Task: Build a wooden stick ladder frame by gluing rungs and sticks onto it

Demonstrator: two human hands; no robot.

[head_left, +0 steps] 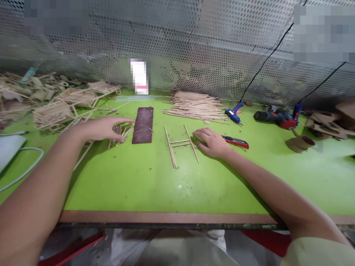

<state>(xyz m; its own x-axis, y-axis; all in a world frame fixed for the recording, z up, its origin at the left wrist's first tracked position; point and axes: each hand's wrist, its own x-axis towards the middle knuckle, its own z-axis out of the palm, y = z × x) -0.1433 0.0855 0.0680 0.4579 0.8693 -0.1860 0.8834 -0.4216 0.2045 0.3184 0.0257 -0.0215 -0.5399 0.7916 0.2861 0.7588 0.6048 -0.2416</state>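
My right hand (212, 142) rests palm down on the green counter (149, 192), fingers loosely curved and tips pointing left. I see nothing gripped in it, though the palm itself is hidden from me. Just beyond those fingertips, to their left, lies the stick frame (180, 141), flat on the counter and roughly in front of the middle of my body. A small gap seems to part my fingers from its right upright, so that side is the one within easiest reach.

The frame's long axis runs away from me, with the far ends leaning a little to the left and the near ends to the right. Two thin crosspieces span it from side to side, close together, and the left upright looks doubled along its lower part.

My left hand (101, 128) is much farther from the frame. It sits over to the left, thumb and forefinger spread apart around the short sticks (119, 132). I can't tell whether any of them is pinched. The forefinger reaches toward the edge of the dark red sheet (143, 125), which lies between this hand and the frame.

Past my right hand, a red and black cutter (237, 142) lies partly hidden. Farther back is the pile of long sticks (194, 104), with a blue glue gun (235, 112) at its right end.
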